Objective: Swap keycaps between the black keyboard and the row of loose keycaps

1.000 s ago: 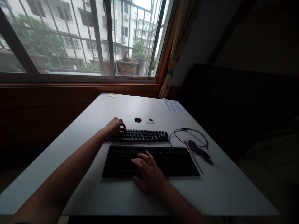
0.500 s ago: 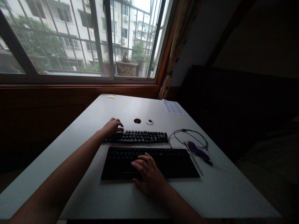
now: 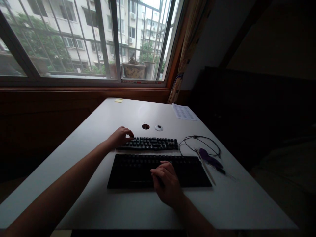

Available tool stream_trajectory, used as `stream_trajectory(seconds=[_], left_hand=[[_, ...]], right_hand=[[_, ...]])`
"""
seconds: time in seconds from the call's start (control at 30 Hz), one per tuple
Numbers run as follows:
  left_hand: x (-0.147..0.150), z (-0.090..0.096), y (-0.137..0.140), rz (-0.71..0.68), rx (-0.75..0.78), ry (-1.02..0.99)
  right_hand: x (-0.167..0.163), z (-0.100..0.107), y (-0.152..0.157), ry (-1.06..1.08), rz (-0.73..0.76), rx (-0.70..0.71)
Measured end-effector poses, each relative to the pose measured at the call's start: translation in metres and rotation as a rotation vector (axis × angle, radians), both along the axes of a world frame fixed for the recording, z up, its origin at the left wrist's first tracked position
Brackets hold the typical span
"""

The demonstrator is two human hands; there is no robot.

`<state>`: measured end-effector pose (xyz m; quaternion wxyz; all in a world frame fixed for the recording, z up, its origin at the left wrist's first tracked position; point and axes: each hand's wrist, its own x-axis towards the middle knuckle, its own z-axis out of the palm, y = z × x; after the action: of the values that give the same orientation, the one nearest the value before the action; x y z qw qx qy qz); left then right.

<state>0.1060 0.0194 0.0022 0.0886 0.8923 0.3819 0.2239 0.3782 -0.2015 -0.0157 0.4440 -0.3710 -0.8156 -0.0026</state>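
My left hand (image 3: 120, 136) is at the left end of a block of black keycaps (image 3: 155, 143), set out in keyboard order behind the keyboard. Its thumb and forefinger are closed together on a black keycap at the back row. My right hand (image 3: 168, 182) hovers over the middle of a black keyboard (image 3: 128, 174). Its thumb and fingertips are pressed together; whatever they may hold is too small and dark to make out. Keys show along the keyboard's back rows, while its front part is too dark to read.
On the white table (image 3: 93, 204), right of the keyboard, lie a looped black cable (image 3: 202, 137), a thin stick (image 3: 205, 167) and a purple object (image 3: 209, 159). Farther back are a round hole (image 3: 145, 126), a white ring-shaped cover (image 3: 159, 128), a printed sheet (image 3: 184, 112) and yellow notes (image 3: 118, 100).
My left hand has moved slightly right, its fingers closing into a pinch at the keycaps. My right hand has shifted right, and its spread fingers have come together.
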Motion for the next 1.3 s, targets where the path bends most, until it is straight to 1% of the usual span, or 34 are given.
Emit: stream_trajectory(seconds=[0.1,0.2,0.3,0.4,0.5,0.67,0.97,1.3], left_hand=[[0.012,0.005,-0.041,-0.057,-0.007,-0.029],[0.026,0.005,-0.086,-0.153,-0.017,-0.037],[0.039,0.002,-0.121,-0.143,-0.015,-0.039],[0.046,-0.004,-0.138,-0.099,-0.014,-0.040],[0.048,-0.009,-0.141,-0.072,0.000,-0.057],[0.044,-0.015,-0.138,-0.066,0.035,-0.070],[0.046,-0.010,-0.140,-0.061,0.007,-0.020],[0.047,-0.013,-0.143,-0.042,0.052,-0.027]], right_hand=[[0.008,0.001,0.002,0.073,-0.082,0.009],[0.015,0.002,0.004,0.126,-0.158,0.012],[0.018,0.002,0.005,0.149,-0.179,-0.004],[0.017,0.002,0.005,0.150,-0.170,-0.017],[0.016,0.002,0.005,0.146,-0.172,-0.025],[0.016,0.003,0.007,0.144,-0.169,-0.017],[0.016,0.003,0.006,0.132,-0.156,-0.037],[0.016,0.001,0.007,0.115,-0.135,-0.054]])
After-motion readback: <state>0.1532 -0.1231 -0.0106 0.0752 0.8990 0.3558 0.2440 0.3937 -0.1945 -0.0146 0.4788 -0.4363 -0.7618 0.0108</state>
